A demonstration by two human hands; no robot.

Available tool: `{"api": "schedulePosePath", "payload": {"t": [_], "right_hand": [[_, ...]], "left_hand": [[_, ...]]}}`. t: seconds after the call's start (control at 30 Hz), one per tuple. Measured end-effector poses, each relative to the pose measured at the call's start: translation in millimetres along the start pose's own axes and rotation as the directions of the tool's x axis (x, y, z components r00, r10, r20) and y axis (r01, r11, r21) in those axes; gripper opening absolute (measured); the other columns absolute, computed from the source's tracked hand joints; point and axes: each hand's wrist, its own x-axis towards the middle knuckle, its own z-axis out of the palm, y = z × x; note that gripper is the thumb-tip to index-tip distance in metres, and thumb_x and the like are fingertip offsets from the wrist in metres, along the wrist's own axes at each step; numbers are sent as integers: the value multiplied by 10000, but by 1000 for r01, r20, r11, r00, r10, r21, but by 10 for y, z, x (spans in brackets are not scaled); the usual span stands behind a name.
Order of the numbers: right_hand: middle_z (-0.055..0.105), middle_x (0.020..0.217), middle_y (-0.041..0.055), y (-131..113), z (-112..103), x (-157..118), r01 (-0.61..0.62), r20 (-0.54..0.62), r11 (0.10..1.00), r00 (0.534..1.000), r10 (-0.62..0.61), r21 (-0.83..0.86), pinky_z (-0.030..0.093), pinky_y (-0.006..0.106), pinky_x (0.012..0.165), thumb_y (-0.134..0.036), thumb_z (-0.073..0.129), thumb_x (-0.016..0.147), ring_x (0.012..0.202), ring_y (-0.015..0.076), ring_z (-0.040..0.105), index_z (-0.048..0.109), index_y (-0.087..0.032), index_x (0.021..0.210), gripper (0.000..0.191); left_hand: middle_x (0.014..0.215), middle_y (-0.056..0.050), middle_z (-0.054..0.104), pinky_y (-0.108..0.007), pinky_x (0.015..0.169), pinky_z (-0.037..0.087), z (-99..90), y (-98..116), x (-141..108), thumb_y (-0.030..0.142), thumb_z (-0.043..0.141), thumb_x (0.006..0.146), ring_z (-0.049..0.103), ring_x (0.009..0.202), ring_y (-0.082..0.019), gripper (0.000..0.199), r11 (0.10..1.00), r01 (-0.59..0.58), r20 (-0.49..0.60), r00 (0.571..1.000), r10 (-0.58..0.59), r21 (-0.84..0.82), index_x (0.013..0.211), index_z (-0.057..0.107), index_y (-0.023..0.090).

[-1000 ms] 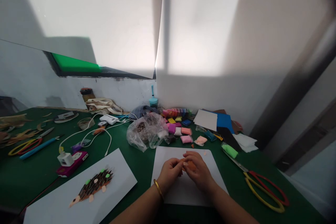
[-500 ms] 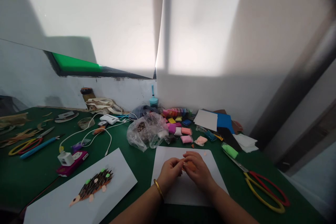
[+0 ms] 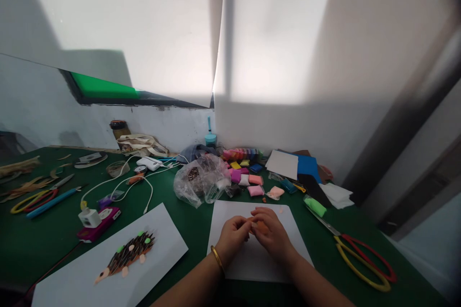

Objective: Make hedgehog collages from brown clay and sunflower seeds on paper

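My left hand and my right hand meet over a white sheet in front of me. Between and under the fingers shows a piece of orange-brown modelling clay, partly hidden by the right hand. The left thumb and forefinger pinch at the clay's left edge, with the other fingers curled in. My right fingers bend over the clay, their tips close to the left fingertips. A tiny pale pink bit of clay lies near the sheet's top right.
A second sheet at left bears a finished-looking hedgehog picture. Scissors lie at right by a green clay packet. Behind are coloured clay packets, a clear plastic bag, and a magenta power block with white cables.
Almost nothing differs; the hands stay in place on the clay, with only a very slight shift of the fingers.
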Motion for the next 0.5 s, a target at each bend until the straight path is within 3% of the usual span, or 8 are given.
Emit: {"api": "schedulePosePath", "payload": {"t": [0.33,0.5], "right_hand": [[591,1083,72,-23,-8,-5,0,3,1000,1000,0,19,441,448,925,-265,615,755,1074,250,513,591,-254,994,241],[594,1071,70,-29,-3,-3,4,22,1000,1000,-4,19,434,447,934,-240,589,771,1082,249,507,629,-252,901,136]], "left_hand": [[500,38,489,-229,498,340,7,-21,15,471,578,716,441,484,-106,316,1000,30,8,1000,-30,-5,676,571,158],[507,35,495,-229,501,339,7,-16,9,467,570,724,447,488,-107,314,1000,8,10,1000,-8,1,667,575,158]]}}
